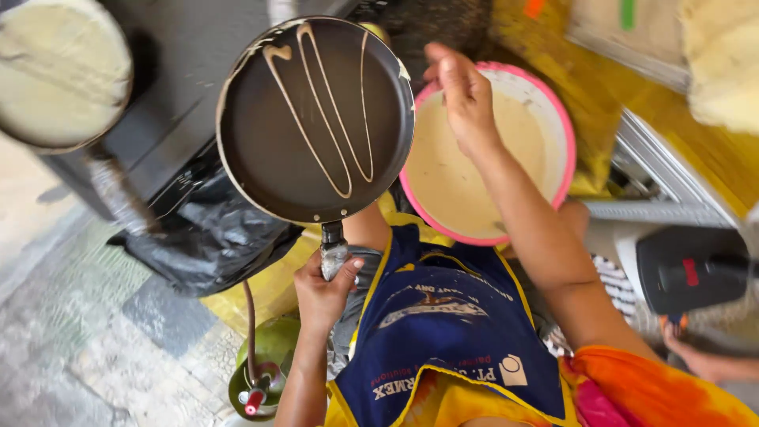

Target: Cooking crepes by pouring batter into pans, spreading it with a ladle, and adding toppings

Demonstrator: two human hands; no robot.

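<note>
My left hand (322, 291) grips the handle of a dark round frying pan (261, 150), held tilted in front of me. Thin looping streaks of pale batter (320, 111) run across the pan's surface. My right hand (462, 95) hovers over the far rim of a pink-edged bowl (565, 134) full of pale batter, just right of the pan. Its fingers are loosely extended and nothing shows in them. I wear a blue apron (451, 332) over orange and yellow clothes.
A second pan (59, 71) coated with batter sits on a dark stove at the top left. Below it lies a black plastic bag (209, 237). A green gas cylinder (269, 348) with a hose stands at the lower left. A pale stack (723, 63) sits top right.
</note>
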